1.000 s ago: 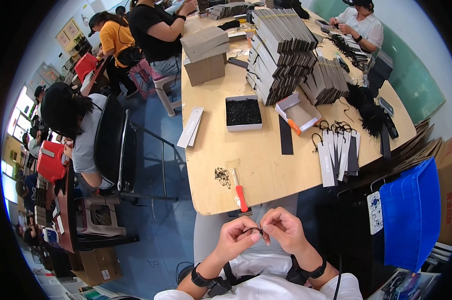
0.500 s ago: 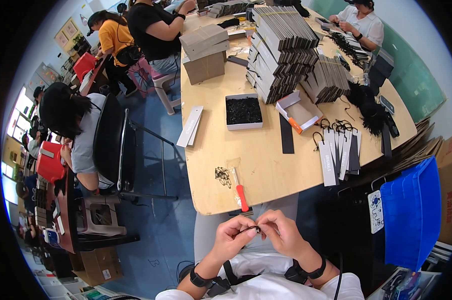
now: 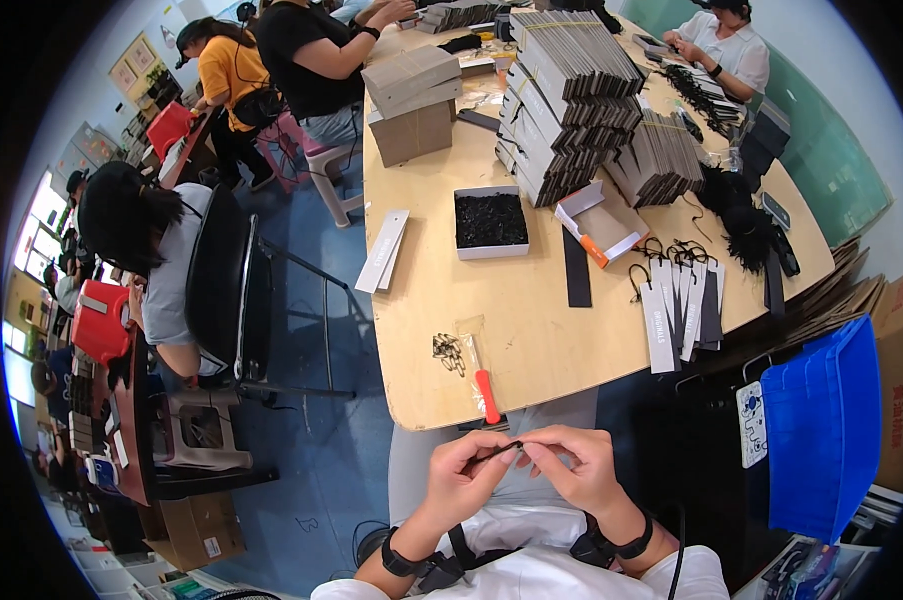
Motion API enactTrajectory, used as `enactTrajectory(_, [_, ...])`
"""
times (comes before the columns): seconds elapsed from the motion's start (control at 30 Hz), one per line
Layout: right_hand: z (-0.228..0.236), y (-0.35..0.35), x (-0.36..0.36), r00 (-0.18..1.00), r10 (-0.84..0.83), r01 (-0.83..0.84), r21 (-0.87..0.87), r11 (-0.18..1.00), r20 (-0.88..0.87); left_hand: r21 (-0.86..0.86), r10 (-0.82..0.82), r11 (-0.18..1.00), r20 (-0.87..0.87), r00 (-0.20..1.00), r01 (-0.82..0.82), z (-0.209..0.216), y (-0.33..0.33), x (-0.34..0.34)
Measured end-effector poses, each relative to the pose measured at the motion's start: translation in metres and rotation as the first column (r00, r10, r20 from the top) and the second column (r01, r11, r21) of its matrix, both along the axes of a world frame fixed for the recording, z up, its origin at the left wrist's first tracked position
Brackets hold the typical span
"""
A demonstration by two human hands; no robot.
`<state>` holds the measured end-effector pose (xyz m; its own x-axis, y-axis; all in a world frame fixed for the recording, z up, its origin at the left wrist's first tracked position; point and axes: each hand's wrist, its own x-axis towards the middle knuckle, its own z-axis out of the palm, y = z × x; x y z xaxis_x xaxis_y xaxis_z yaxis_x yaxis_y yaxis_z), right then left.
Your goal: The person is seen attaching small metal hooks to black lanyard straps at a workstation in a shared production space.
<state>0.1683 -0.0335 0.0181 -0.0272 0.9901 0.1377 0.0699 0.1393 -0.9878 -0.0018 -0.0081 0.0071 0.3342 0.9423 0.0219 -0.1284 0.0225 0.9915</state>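
Note:
Over my lap, just below the table edge, my left hand [image 3: 466, 470] and my right hand [image 3: 571, 465] meet fingertip to fingertip. Both pinch a thin black cord [image 3: 499, 450] stretched between them. On the wooden table [image 3: 531, 310] right ahead lie a small pile of safety pins [image 3: 447, 350] and a red-handled tool [image 3: 486, 392] on a clear bag. A fan of grey and black hang tags with cords [image 3: 681, 310] lies to the right, and a white box of black cords [image 3: 490, 222] sits further back.
Tall stacks of grey tags [image 3: 571, 95] and brown boxes [image 3: 411, 105] fill the table's far end. A blue bin [image 3: 821, 430] stands at my right. Other people sit at the far end and at a desk on the left, one in a black chair [image 3: 216, 280].
My hands have drawn closer together and shifted slightly lower, still working the black cord between the fingertips. Nothing on the table has moved.

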Motion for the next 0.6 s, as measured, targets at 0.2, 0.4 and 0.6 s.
enactTrajectory(0.2, [-0.002, 0.001, -0.001, 0.997, -0.025, 0.021, -0.049, 0.999, -0.067, 0.102, 0.073, 0.993, -0.165, 0.984, -0.056, 0.015, -0.002, 0.005])
enactTrajectory(0.4, [-0.002, 0.004, -0.005, 0.993, -0.082, 0.081, 0.017, 0.997, 0.087, 0.129, 0.165, 0.982, -0.254, 0.953, -0.136, 0.020, -0.005, 0.011])
enactTrajectory(0.6, [-0.005, 0.005, -0.004, 0.990, -0.053, 0.048, 0.040, 0.998, 0.134, 0.054, 0.136, 0.991, -0.293, 0.946, -0.126, 0.023, -0.004, 0.010])
